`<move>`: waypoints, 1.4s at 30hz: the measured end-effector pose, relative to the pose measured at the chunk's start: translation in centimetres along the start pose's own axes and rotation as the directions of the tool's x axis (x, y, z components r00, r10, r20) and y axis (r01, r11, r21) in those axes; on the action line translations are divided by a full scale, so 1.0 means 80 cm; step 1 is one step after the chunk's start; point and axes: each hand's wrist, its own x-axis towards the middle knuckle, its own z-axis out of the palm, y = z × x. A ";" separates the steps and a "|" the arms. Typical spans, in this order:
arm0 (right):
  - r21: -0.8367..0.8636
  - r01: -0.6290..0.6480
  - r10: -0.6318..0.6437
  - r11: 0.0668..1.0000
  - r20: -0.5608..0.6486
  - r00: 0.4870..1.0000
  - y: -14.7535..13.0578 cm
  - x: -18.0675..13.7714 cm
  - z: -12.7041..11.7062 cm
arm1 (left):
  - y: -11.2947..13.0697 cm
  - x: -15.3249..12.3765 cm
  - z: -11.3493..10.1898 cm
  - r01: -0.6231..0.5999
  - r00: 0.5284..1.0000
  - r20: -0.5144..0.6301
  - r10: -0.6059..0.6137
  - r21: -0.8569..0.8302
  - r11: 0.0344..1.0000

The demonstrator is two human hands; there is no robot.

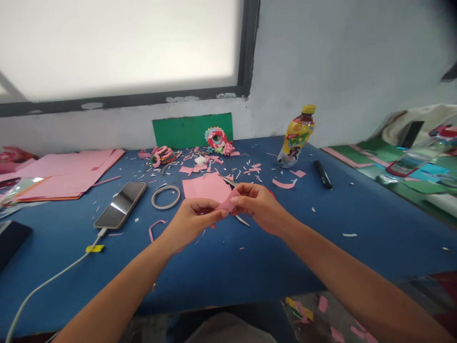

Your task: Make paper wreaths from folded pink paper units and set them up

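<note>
My left hand [191,220] and my right hand [257,206] meet above the blue table [357,209], both pinched on one small pink paper piece [225,204]. Fingers of each hand are closed around its edges. Just behind the hands lies a larger pink paper sheet [205,186], and scissors [230,181] lie at its right edge, partly hidden by my right hand.
A phone [121,204] on a white cable, a tape ring [166,196], a stack of pink sheets [67,171], a drink bottle [297,136], a black marker [322,173], paper flower crafts [217,139] and green card [185,129] at the wall. Paper scraps are scattered about.
</note>
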 end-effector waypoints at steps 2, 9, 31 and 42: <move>-0.006 0.024 -0.024 1.000 0.013 1.000 -0.003 -0.001 -0.002 | 0.003 -0.001 0.000 -0.035 0.999 -0.021 0.035 0.019 0.999; -0.221 0.056 -0.034 0.974 0.100 0.994 -0.002 -0.007 -0.007 | 0.005 -0.006 -0.004 -0.028 0.999 -0.012 0.030 0.143 0.989; -0.217 0.190 -0.203 0.958 -0.040 0.978 -0.001 -0.002 -0.002 | 0.010 0.000 -0.014 -0.054 0.984 -0.175 0.041 -0.070 0.996; -0.499 0.390 -0.396 0.774 0.099 0.913 -0.009 -0.006 -0.010 | 0.002 -0.001 -0.016 -0.219 0.955 -0.186 0.230 0.077 0.973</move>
